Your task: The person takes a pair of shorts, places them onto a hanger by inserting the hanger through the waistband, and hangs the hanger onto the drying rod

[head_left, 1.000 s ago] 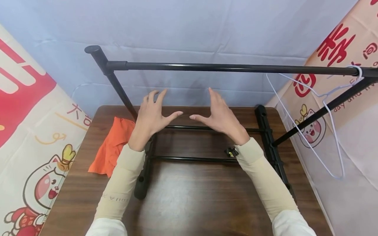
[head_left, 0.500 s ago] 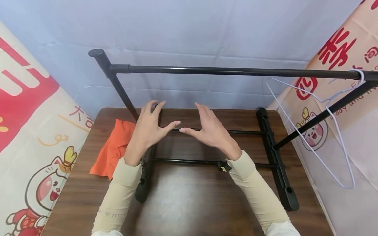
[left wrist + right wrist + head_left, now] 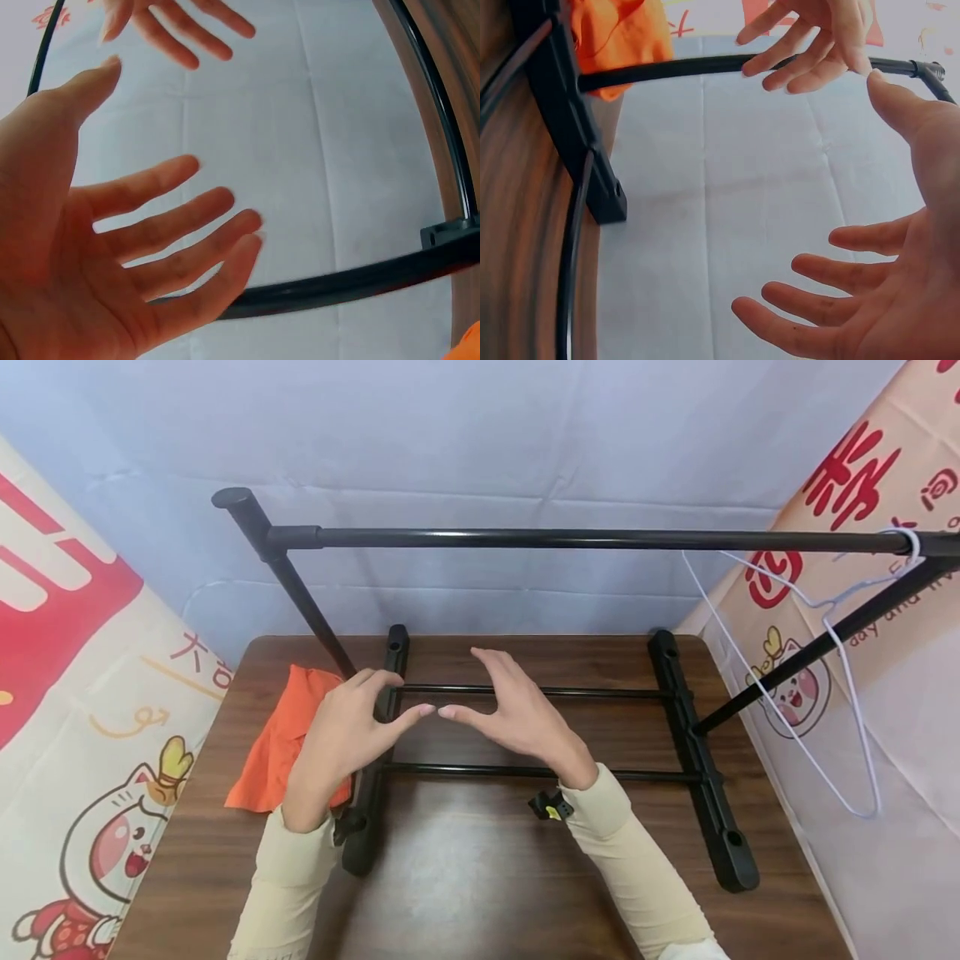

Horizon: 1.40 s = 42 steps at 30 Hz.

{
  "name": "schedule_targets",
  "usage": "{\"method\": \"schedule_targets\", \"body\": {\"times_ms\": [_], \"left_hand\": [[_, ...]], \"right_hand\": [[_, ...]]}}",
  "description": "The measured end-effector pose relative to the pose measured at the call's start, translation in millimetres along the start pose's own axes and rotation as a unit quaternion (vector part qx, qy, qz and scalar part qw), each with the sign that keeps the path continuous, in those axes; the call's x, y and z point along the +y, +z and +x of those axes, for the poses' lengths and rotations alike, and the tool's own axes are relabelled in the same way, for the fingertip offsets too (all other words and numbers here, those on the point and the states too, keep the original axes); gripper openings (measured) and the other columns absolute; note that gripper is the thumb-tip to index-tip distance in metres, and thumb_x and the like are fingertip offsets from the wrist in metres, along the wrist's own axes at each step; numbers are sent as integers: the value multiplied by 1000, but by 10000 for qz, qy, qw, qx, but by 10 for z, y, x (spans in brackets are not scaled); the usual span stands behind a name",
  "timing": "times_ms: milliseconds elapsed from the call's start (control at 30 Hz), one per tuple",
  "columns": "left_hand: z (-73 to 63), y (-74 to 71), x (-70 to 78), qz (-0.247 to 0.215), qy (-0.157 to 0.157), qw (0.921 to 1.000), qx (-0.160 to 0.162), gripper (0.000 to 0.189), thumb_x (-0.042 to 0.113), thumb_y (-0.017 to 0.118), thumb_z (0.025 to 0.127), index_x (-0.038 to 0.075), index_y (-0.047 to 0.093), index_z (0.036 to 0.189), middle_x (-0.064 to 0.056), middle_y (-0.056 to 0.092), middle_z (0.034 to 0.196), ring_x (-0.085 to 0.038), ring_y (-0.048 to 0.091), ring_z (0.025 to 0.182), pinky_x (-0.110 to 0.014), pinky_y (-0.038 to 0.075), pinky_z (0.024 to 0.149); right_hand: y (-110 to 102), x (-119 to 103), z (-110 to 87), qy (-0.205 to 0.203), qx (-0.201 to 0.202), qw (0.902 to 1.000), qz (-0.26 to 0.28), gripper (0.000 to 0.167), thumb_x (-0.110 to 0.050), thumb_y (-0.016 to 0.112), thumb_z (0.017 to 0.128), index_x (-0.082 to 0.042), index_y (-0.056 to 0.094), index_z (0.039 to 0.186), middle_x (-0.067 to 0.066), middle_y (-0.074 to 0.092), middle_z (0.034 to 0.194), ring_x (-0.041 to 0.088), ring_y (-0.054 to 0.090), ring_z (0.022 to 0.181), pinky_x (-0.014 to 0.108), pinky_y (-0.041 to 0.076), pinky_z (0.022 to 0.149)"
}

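In the head view my left hand (image 3: 345, 727) hovers over the left foot of a black garment rack (image 3: 525, 538), beside an orange cloth (image 3: 277, 743) that lies on the table. Opposite it, my right hand (image 3: 521, 714) hangs above the rack's lower bars. The thumb tips nearly meet. In the left wrist view the left hand (image 3: 142, 255) has spread, slightly bent fingers and holds nothing. The right wrist view shows the right hand (image 3: 877, 292) likewise, its fingers apart and nothing in them. A white wire hanger (image 3: 851, 693) hangs at the rack's right end.
The rack stands on a brown wooden table (image 3: 480, 877). Its left post (image 3: 307, 602) and right post (image 3: 825, 647) rise to the top bar. A pale cloth backdrop (image 3: 465, 435) is behind, with printed sheets (image 3: 90, 710) at the sides.
Both hands have moved left and down toward the near side, the left one closer to the orange cloth. The thumbs have come nearer to each other. Cloth and hanger stay where they were.
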<state>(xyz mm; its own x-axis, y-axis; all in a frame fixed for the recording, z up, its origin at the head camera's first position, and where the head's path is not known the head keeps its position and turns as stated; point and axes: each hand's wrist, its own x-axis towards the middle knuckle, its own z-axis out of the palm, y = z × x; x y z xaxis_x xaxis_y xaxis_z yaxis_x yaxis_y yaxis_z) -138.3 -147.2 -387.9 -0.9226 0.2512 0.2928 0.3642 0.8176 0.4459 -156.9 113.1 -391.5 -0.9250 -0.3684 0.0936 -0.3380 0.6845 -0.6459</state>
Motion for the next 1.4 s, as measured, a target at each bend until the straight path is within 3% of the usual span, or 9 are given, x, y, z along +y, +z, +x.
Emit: {"method": "schedule_targets", "body": {"times_ms": [233, 367, 533, 667, 867, 1033, 1133, 1300, 1400], "left_hand": [[-233, -40, -186, 116, -329, 9986, -388, 62, 61, 73, 92, 8, 70, 124, -11, 72, 113, -21, 61, 77, -38, 51, 70], [-358, -27, -302, 66, -551, 9975, -438, 61, 58, 73, 94, 6, 69, 126, -13, 72, 116, -25, 66, 87, -43, 56, 76], [-514, -36, -469, -215, -1033, 9929, -547, 69, 63, 68, 95, 7, 64, 135, -15, 70, 132, -35, 69, 111, -55, 58, 90], [-635, -45, -682, -276, -1451, 9878, -487, 73, 66, 64, 96, 8, 60, 140, -18, 69, 134, -38, 68, 115, -59, 56, 93], [-824, 37, -1065, -68, -1749, 9845, 97, 74, 60, 70, 95, 6, 57, 144, -23, 68, 132, -43, 67, 109, -62, 54, 85], [-918, 90, -1307, 141, -1776, 9809, 782, 73, 53, 76, 93, 4, 58, 144, -26, 64, 138, -48, 60, 124, -69, 47, 98], [-934, 117, -1427, -89, -1847, 9757, 1177, 68, 46, 80, 91, 5, 61, 143, -25, 61, 143, -49, 54, 133, -70, 41, 107], [-955, 230, -1639, -702, -2188, 9548, 1886, 60, 38, 82, 91, 8, 65, 140, -21, 63, 143, -47, 54, 137, -66, 39, 113], [-971, 279, -1742, -963, -2683, 9409, 1830, 63, 44, 78, 93, 13, 62, 145, -21, 61, 146, -46, 54, 137, -64, 40, 114]], "right_hand": [[281, -47, -57, -50, -291, 9994, 164, 99, -74, 66, 90, -17, 33, 164, 9, 38, 167, 30, 44, 152, 54, 44, 120], [412, -45, -95, -50, -446, 9983, 379, 95, -69, 69, 91, -16, 35, 163, 7, 40, 165, 29, 46, 151, 53, 44, 120], [558, -60, -119, -73, -634, 9948, 790, 90, -64, 70, 93, -17, 38, 162, 6, 42, 165, 27, 45, 152, 54, 42, 121], [699, -112, -137, -147, -933, 9907, 977, 86, -66, 66, 94, -20, 38, 162, 5, 45, 164, 26, 49, 149, 51, 46, 118], [942, -192, -157, -321, -1108, 9836, 1383, 75, -59, 68, 98, -21, 43, 158, 2, 49, 160, 21, 56, 140, 40, 55, 107], [1136, -299, -98, -357, -1158, 9789, 1648, 74, -58, 70, 96, -23, 45, 156, 0, 49, 158, 21, 61, 135, 36, 55, 107], [1231, -366, -30, -237, -1338, 9722, 1907, 74, -56, 71, 96, -23, 44, 156, 4, 48, 158, 27, 64, 133, 38, 56, 108], [1464, -479, 120, 22, -1617, 9593, 2317, 77, -56, 71, 96, -19, 43, 157, 5, 45, 161, 30, 59, 141, 41, 52, 114], [1614, -549, 216, 218, -1741, 9540, 2430, 81, -58, 70, 96, -18, 40, 159, 5, 42, 164, 28, 58, 142, 38, 52, 113]]}}
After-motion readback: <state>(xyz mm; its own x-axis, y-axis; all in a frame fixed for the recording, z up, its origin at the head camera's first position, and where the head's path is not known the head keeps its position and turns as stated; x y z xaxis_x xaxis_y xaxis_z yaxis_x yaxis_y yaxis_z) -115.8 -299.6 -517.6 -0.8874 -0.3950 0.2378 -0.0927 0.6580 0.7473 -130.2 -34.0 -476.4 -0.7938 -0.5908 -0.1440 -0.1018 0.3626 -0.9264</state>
